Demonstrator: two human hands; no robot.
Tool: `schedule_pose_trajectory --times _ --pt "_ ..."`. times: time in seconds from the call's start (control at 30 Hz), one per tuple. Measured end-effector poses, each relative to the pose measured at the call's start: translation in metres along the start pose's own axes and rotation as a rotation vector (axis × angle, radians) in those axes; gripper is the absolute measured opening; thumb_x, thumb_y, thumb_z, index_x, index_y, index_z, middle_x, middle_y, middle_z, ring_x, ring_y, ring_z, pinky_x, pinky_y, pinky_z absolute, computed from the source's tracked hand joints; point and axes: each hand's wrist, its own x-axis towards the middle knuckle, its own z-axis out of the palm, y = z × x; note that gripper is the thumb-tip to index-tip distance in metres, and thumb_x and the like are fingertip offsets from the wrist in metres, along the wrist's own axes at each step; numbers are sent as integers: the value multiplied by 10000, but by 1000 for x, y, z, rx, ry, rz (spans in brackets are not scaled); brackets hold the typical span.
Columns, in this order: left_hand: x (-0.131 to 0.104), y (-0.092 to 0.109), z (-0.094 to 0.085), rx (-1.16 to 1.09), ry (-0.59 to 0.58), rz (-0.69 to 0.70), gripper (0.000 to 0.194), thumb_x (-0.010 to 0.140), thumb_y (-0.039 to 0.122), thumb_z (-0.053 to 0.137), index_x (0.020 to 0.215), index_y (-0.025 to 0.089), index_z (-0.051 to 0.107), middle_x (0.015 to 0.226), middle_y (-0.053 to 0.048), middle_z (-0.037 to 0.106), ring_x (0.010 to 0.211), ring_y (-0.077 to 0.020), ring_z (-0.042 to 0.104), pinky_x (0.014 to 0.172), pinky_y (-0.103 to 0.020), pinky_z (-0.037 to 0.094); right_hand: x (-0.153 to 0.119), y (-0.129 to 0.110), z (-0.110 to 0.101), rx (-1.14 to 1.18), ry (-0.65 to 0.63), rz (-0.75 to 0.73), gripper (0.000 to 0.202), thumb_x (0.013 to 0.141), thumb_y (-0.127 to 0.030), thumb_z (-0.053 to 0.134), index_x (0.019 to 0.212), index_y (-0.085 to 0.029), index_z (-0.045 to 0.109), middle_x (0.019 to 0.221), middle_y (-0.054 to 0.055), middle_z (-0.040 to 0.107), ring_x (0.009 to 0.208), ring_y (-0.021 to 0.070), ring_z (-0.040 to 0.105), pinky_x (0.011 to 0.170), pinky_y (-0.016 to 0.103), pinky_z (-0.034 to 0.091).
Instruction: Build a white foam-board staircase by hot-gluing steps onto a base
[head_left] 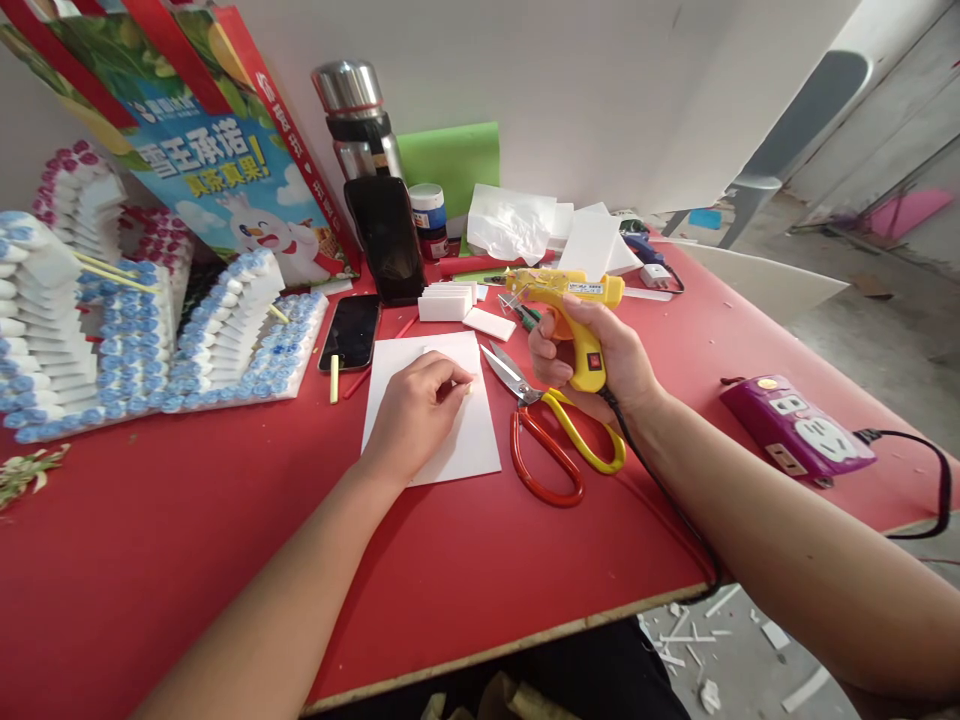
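My right hand (600, 350) grips a yellow hot glue gun (581, 325) by its handle, its nozzle pointing left above the table. My left hand (416, 410) rests over a white sheet (480, 440), thumb and fingers pinched together. A tiny pale yellow piece shows at those fingertips; its kind is too small to tell. Partly covered by that hand, a smaller white piece (461, 352) lies on the sheet. Scissors (529, 395) with one red and one yellow handle lie open between my hands. Just behind the sheet sit a stack of white blocks (444, 305) and a loose white strip (490, 323).
Blue-and-white stair-like models (240, 330) stand at left before a colourful bag (232, 160). A phone (350, 332) lies flat; another phone (385, 240) leans against a steel flask (349, 90). A purple power strip (799, 425) is at right. The glue gun's cord (667, 510) runs under my right forearm.
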Motion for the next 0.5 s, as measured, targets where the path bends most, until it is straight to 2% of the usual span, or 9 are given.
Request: schedule_pose_trajectory --times 0.5 --pt "-2 -3 2 32 10 75 129 874 71 613 840 185 665 884 -16 641 736 -134 587 687 -284 469 0 1 1 -20 18 -11 298 856 -453 653 735 -187 598 648 -14 514 464 71 367 444 237 313"
